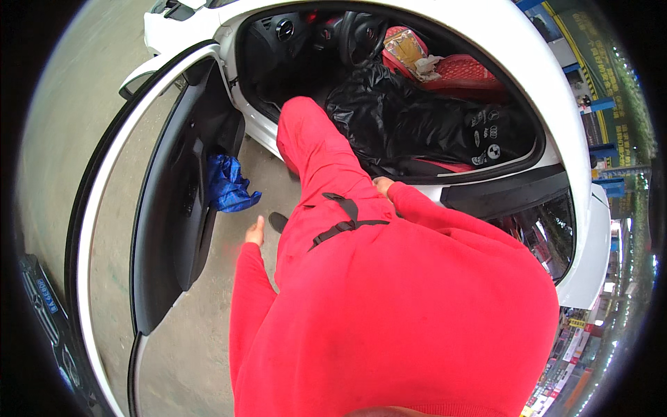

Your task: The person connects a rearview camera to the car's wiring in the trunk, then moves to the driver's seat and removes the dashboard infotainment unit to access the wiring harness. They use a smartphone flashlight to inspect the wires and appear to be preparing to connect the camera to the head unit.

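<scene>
I stand beside a white car with its front door swung wide. My red-trousered leg steps up over the sill into the footwell. My left hand hangs loose beside my hip, fingers apart, holding nothing, near the door's inner panel. My right hand rests against my thigh close to the sill; only its knuckles show and nothing is seen in it. A black plastic cover is draped over the driver's seat. The steering wheel sits beyond it.
A blue crumpled cloth sticks out of the door pocket. A red mesh seat cover with a yellowish packet lies on the far seat. Concrete floor runs under the door. Another vehicle's dark edge is at the left.
</scene>
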The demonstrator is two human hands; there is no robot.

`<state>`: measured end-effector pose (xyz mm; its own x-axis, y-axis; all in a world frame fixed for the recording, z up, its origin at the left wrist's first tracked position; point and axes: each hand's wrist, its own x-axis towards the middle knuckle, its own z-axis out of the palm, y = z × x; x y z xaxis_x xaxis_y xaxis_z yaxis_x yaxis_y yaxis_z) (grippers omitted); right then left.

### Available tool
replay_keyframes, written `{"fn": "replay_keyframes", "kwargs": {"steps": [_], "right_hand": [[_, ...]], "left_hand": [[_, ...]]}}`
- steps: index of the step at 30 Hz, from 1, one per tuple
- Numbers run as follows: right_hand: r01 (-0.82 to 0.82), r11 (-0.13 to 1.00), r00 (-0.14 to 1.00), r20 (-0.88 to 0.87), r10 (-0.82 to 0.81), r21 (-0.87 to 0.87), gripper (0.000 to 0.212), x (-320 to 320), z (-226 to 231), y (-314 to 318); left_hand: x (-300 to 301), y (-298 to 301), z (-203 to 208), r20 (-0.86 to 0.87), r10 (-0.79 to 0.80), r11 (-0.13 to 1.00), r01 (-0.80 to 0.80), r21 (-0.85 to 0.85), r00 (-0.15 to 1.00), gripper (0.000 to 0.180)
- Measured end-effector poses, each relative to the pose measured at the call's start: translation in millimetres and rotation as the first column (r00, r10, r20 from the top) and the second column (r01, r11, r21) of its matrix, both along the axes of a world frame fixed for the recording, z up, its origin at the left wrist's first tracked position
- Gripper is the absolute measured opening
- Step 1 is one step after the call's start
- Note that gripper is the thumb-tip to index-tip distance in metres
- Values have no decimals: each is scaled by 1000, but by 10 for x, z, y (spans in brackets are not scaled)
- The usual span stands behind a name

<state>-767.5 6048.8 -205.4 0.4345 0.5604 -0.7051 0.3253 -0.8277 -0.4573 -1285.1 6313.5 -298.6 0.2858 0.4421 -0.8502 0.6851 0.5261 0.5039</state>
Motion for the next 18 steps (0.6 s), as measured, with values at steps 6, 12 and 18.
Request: {"fn": "replay_keyframes", "kwargs": {"steps": [6, 12, 18], "right_hand": [[-179, 983, 983, -33, 180, 45, 47, 810, -168, 875], [-303, 937, 949, -138, 282, -172, 43, 1406, 394, 2152], [-621, 642, 730, -33, 682, -450, 39, 2069, 1054, 3307]], "left_hand": [[159, -679, -574, 141, 462, 828, -369, -423, 876, 93], [684, -499, -1001, 52, 667, 680, -579, -449, 743, 94], [2005, 196, -1519, -30, 705, 709, -705, -3, 709, 87]]}}
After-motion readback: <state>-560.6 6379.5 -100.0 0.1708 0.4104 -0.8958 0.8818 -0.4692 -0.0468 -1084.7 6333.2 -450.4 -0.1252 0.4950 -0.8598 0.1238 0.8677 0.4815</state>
